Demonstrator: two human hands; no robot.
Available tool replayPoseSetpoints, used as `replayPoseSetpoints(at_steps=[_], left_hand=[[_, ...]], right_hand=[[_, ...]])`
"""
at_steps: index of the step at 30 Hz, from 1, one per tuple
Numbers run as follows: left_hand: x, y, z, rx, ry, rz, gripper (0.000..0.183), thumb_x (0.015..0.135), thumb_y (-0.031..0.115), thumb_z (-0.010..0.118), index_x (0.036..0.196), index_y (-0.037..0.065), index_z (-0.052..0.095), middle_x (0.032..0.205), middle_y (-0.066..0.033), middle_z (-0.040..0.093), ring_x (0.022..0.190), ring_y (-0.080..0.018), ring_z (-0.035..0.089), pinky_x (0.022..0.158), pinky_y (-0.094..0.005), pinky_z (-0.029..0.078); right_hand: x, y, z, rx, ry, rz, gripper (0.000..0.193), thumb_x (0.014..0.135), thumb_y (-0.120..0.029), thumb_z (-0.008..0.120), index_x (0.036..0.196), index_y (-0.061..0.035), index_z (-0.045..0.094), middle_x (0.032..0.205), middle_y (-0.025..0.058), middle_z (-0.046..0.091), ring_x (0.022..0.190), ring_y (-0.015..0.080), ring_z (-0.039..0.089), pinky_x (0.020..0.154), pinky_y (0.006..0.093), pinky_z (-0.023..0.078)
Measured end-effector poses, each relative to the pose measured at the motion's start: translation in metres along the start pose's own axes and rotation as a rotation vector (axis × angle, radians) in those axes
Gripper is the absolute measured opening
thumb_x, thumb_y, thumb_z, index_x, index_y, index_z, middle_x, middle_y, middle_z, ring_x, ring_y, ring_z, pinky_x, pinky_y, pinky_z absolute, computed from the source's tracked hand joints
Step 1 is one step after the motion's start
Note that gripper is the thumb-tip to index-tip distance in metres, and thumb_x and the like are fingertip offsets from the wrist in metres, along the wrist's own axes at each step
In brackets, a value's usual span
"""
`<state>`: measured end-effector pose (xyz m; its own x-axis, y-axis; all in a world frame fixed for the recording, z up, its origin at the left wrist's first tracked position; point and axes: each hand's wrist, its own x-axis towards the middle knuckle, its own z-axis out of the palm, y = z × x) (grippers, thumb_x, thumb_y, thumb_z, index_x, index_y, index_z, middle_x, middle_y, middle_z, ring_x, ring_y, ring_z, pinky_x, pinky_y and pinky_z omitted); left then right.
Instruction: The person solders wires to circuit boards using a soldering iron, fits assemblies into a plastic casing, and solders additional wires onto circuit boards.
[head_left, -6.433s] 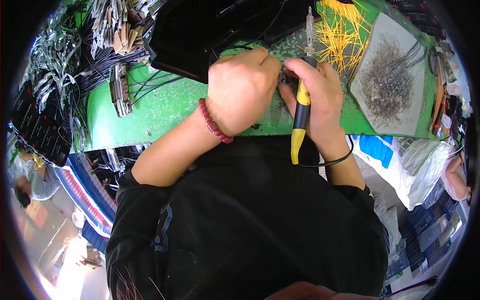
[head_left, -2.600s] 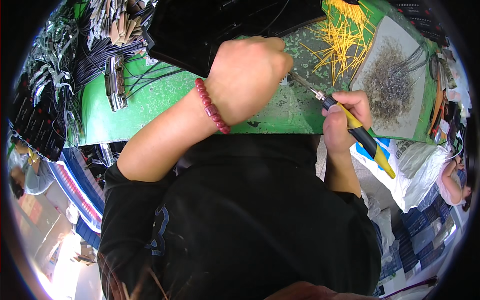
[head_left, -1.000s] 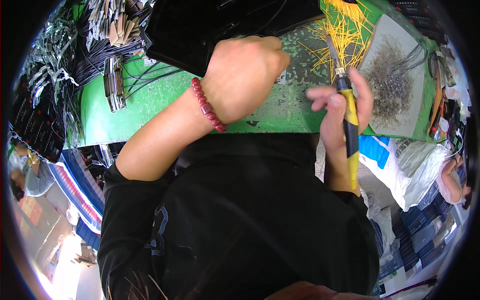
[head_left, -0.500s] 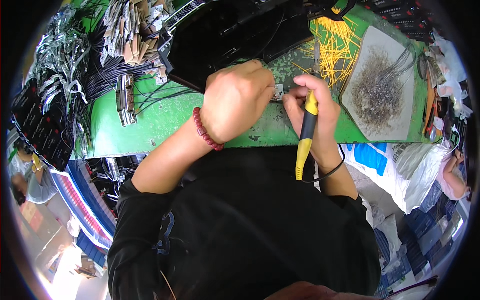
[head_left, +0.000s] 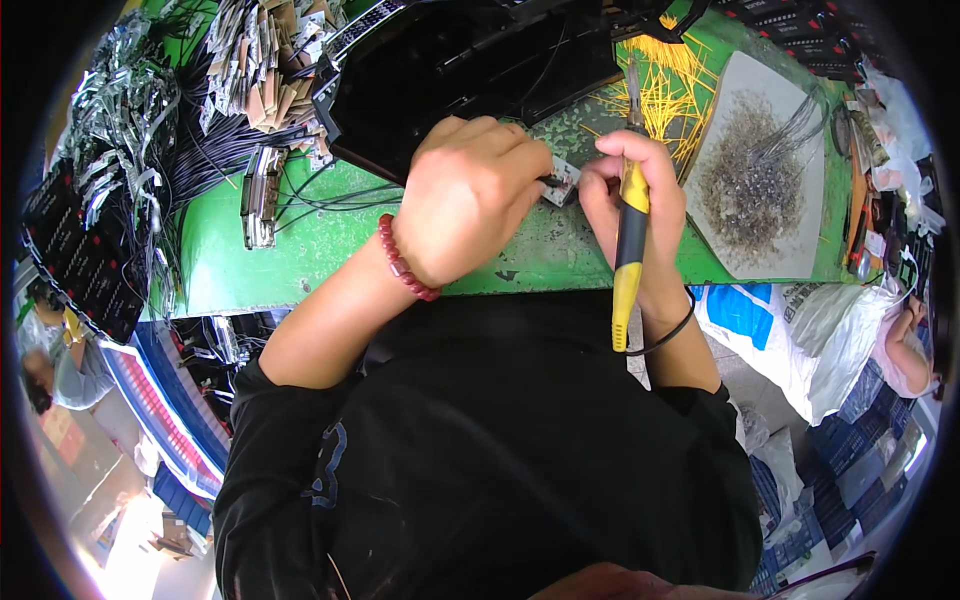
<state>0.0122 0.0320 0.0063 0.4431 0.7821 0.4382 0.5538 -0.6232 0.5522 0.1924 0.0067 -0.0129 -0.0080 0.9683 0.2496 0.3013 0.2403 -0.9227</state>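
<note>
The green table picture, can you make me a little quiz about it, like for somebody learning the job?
1. Pick one: what colour is the bead bracelet?
A bright blue
B dark red
C yellow

2. True or false: the right hand is holding the yellow-and-black tool.

3. Fill the gap: the grey board lies to the ____ of the thin yellow sticks, as the person sees it.

Key: 1 B; 2 true; 3 right.

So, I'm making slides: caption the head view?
Right hand holding yellow-black pen-shaped soldering iron, left hand beside small white piece, green worktop below.
</note>
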Motion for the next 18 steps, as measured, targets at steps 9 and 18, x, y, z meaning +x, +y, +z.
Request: replayPoseSetpoints(at_steps=[9,18], left_hand=[[0.000,0.007,0.004,0.303,-0.088,-0.028,0.015,0.066,0.013,0.076,0.079,0.011,0.068,0.089,-0.0015,0.060,0.088,-0.0211,0.058,0.073,-0.0369,0.044],[0.014,0.012,-0.009,0.249,-0.102,-0.136,0.028,0.071,0.011,0.074,0.099,0.009,0.069,0.106,-0.0094,0.061,0.092,-0.0261,0.060,0.082,-0.0387,0.045]], right_hand=[[-0.006,0.007,-0.011,-0.355,-0.155,-0.289,0.031,0.068,0.009,0.074,0.092,-0.0065,0.061,0.078,0.0090,0.069,0.063,0.0225,0.067,0.057,0.0285,0.051],[-0.005,0.007,-0.012,-0.415,-0.144,-0.316,0.031,0.067,0.008,0.074,0.092,-0.0075,0.062,0.074,0.0067,0.068,0.059,0.0219,0.065,0.054,0.0293,0.049]])
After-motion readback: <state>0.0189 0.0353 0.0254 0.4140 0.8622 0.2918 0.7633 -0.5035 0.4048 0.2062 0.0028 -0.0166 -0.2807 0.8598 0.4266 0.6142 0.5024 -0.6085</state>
